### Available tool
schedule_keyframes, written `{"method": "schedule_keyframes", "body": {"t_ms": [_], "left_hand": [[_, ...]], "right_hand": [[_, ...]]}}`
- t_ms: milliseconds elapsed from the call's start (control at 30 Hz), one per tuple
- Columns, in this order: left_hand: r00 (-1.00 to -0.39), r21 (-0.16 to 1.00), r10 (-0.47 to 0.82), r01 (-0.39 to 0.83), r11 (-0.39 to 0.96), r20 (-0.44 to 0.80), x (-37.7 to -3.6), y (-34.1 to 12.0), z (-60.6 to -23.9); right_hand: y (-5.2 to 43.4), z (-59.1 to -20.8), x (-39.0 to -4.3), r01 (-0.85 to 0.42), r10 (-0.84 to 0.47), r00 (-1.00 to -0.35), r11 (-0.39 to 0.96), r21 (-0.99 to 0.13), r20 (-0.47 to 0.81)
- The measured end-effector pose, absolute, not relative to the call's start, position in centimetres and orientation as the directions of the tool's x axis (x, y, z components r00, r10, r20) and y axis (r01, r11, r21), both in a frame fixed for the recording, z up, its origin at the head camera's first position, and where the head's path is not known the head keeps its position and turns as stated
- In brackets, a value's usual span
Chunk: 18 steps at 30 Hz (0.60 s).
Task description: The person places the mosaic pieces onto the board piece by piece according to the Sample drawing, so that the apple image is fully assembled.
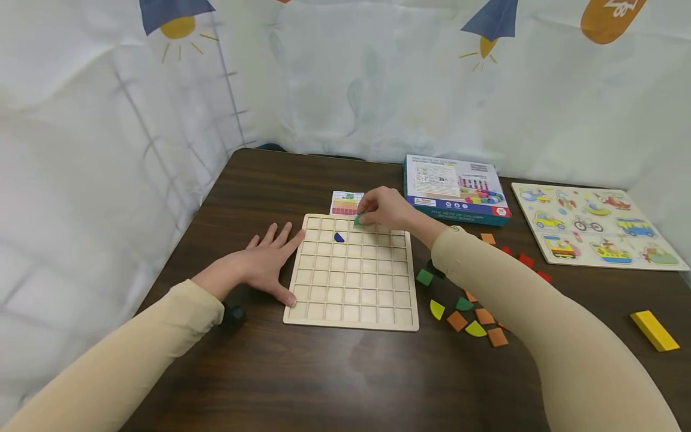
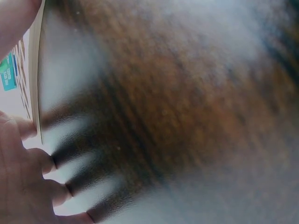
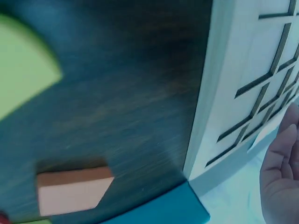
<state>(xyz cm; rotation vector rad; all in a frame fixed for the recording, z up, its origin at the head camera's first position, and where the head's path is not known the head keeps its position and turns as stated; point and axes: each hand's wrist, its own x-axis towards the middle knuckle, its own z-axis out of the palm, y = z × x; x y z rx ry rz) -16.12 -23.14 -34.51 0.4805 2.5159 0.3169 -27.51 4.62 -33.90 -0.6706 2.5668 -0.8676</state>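
A square wooden grid board (image 1: 351,297) lies on the dark table. My left hand (image 1: 261,264) has its fingers spread, with the thumb and a fingertip at the board's left edge. At the board's far rows, my right hand (image 1: 385,207) pinches a small green piece (image 1: 358,221), partly hidden by the fingers. A dark blue piece (image 1: 339,237) sits in a grid cell just left of and nearer than it. Behind the board is a small printed card (image 1: 345,203) with a coloured pattern. In the right wrist view the hand (image 3: 282,170) shows at the right edge, with curled fingers.
Right of the board lie loose orange, red, green and yellow pieces (image 1: 437,309), partly under my right forearm. A boxed set (image 1: 456,189) stands at the back. Farther right are a picture puzzle board (image 1: 599,228) and a yellow block (image 1: 655,330).
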Motion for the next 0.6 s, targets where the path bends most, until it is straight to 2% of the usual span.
{"method": "schedule_keyframes", "body": {"t_ms": [600], "left_hand": [[-0.786, 0.323, 0.395, 0.262, 0.909, -0.476, -15.87, -22.79, -34.18]], "right_hand": [[3.58, -34.87, -28.07, -0.406, -0.583, -0.790, 0.730, -0.550, -0.190]]}}
